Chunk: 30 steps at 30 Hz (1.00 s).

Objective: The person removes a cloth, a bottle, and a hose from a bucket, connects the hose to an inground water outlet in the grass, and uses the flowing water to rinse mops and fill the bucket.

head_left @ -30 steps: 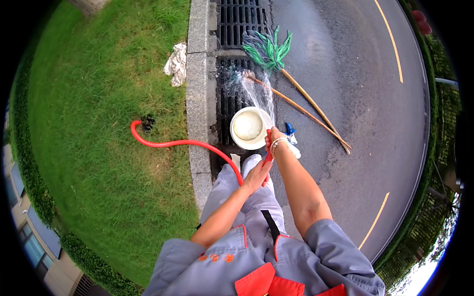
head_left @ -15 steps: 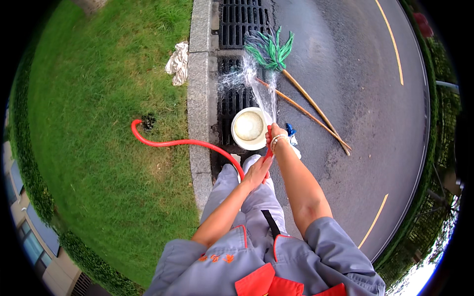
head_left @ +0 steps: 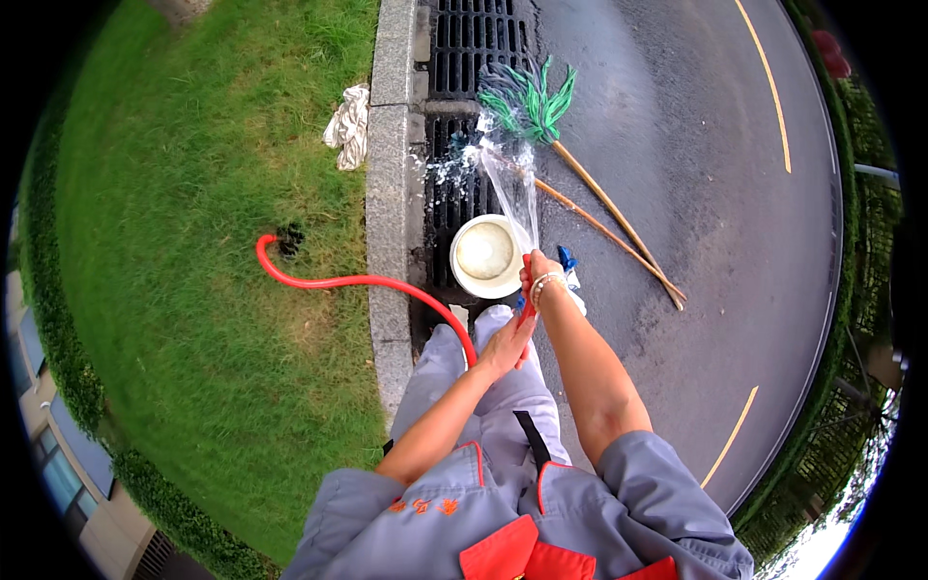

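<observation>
Both my hands are closed around a red hose (head_left: 367, 280). My right hand (head_left: 543, 271), with beaded bracelets at the wrist, grips it at the mouth. My left hand (head_left: 506, 345) wraps it lower down, nearer my legs. Water (head_left: 512, 188) fans out of the mouth in two streams and splashes over the drain grate and the strands of a green and grey mop head (head_left: 530, 101). Two wooden handles (head_left: 609, 198) run from the mops toward the lower right and cross near their ends. Just left of the streams stands a round white bucket (head_left: 486, 256) holding cloudy liquid.
A granite kerb (head_left: 390, 203) separates the grass (head_left: 213, 193) from the wet road (head_left: 715, 242). A crumpled whitish cloth (head_left: 349, 128) lies on the grass beside it. Black drain grates (head_left: 476, 48) line the kerb. Something blue (head_left: 566, 258) lies beside my right hand.
The water streams have shifted slightly and the splash on the grate has a different shape. My hands keep their hold on the hose, almost in place.
</observation>
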Available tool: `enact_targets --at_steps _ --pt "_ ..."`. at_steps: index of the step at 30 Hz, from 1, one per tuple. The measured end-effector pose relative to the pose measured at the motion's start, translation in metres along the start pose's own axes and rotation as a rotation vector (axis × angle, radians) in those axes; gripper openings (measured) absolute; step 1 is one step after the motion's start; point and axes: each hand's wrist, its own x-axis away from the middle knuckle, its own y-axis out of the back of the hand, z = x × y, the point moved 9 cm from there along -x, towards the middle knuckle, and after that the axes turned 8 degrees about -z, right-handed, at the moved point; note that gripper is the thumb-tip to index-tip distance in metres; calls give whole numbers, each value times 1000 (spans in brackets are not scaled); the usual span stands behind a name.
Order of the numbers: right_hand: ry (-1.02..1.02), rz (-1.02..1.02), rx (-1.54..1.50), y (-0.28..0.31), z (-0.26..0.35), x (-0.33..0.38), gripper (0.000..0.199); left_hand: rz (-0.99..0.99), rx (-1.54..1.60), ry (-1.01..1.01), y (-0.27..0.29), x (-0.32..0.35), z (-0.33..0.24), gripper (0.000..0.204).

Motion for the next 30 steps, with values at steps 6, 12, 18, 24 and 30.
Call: enact_targets --at_steps 6,12,18,24,30 --pt "-33 43 7 19 7 -26 30 -29 -44 33 -27 -10 -9 58" --pt "-33 83 60 33 19 -31 28 -57 -15 38 -53 -25 -10 56" --pt "-100 85 -2 48 23 -54 29 -97 -48 72 -73 -42 -7 57" --pt "-55 94 33 58 26 -52 31 -101 -37 87 -84 -43 0 55" --pt "13 103 64 61 15 -39 32 -82 -39 61 -84 -22 4 52"
